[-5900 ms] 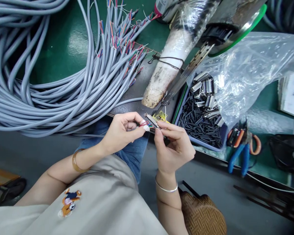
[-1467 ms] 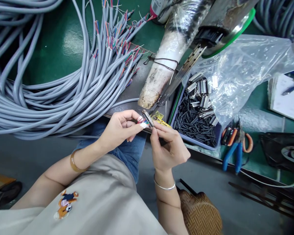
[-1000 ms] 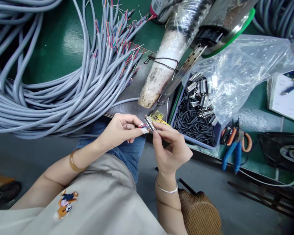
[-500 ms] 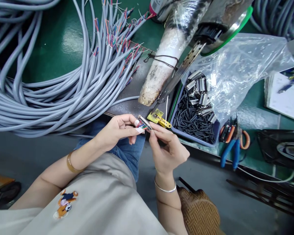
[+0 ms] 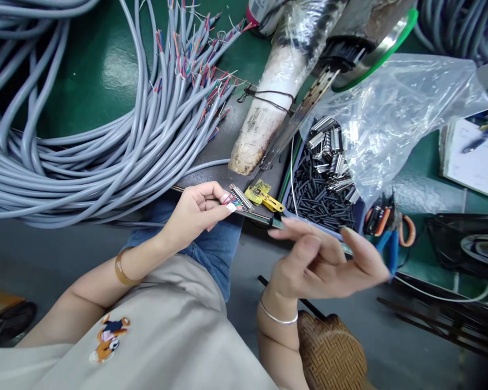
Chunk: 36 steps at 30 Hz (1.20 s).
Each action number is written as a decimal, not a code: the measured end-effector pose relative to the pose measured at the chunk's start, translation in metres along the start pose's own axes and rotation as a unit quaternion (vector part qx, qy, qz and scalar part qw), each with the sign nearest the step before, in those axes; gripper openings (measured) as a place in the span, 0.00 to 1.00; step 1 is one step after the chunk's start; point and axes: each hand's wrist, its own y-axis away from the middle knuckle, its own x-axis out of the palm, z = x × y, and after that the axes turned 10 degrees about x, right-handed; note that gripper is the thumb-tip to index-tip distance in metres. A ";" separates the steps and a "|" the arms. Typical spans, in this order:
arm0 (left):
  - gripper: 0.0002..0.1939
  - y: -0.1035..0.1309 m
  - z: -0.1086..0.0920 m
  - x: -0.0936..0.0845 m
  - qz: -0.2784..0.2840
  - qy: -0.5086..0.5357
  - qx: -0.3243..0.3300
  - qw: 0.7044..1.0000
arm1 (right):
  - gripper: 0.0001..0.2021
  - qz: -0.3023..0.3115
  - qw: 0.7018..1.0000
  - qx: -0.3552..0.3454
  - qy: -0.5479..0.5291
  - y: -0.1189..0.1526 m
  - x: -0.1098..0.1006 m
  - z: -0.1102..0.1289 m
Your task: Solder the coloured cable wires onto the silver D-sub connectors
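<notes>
My left hand (image 5: 203, 208) is closed in a pinch around a metal multi-pin connector (image 5: 241, 198) with thin coloured wires at its pin side, just off the bench edge. To the right, my right hand (image 5: 325, 260) is apart from the connector, fingers spread and slightly blurred, by the front rim of a blue bin (image 5: 323, 229). In the bin lie many short black tubes (image 5: 323, 197) and several metal connectors (image 5: 331, 143). A thin white strand (image 5: 293, 179) runs down to the right fingers; whether they touch it I cannot tell.
A large bundle of grey cables (image 5: 106, 157) with stripped ends covers the left. A soldering iron (image 5: 296, 116) and a white wrapped post (image 5: 264, 114) jut over the bench. Nearby are a yellow cutter (image 5: 270, 201), blue-handled pliers (image 5: 392, 249), a plastic bag (image 5: 406, 114) and a woven stool (image 5: 331, 352).
My right hand has let go of the connector and moved right, its fingers spreading. The white strand has shifted right too. My left hand still holds the connector, almost in place.
</notes>
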 end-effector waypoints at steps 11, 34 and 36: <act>0.12 -0.006 -0.003 0.007 -0.001 -0.036 0.046 0.998 | 0.08 0.171 0.984 0.044 0.027 0.005 0.017 -0.002; 0.10 -0.008 -0.009 0.015 -0.012 -0.063 0.097 0.993 | 0.08 0.153 0.987 0.020 0.040 -0.005 0.025 -0.004; 0.10 -0.008 -0.009 0.016 -0.014 -0.060 0.099 0.993 | 0.09 0.152 0.988 0.017 0.038 -0.005 0.025 -0.004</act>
